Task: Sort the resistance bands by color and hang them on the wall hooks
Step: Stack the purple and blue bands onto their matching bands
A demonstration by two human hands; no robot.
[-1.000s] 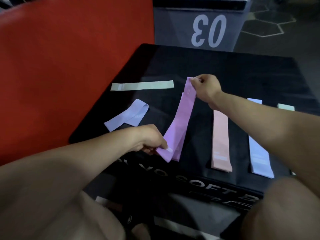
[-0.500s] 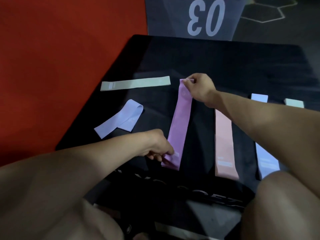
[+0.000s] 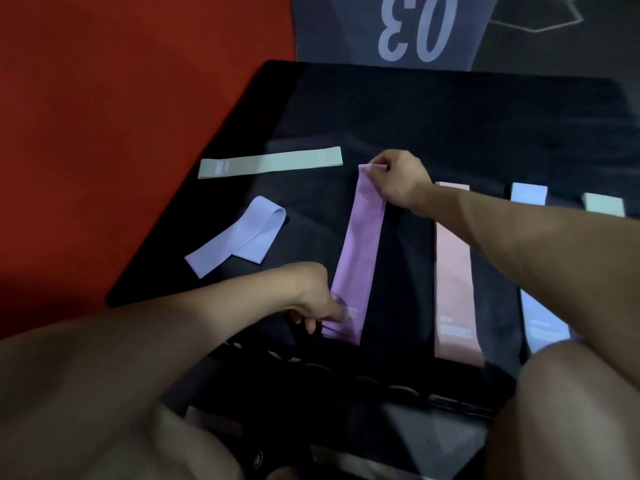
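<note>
Far to the left of my fingers lie the green band (image 3: 270, 162) and the folded blue band (image 3: 239, 241) on the black box (image 3: 485, 126). My left hand (image 3: 311, 299) pinches the near end of the purple band (image 3: 360, 254), and my right hand (image 3: 398, 181) pinches its far end. To the right lie the pink band (image 3: 453, 271) and another blue band (image 3: 540, 306). If I release unevenly, the band may, I think, curl and lie crooked. Compared with one second ago, the purple band now lies flat and straighter.
</note>
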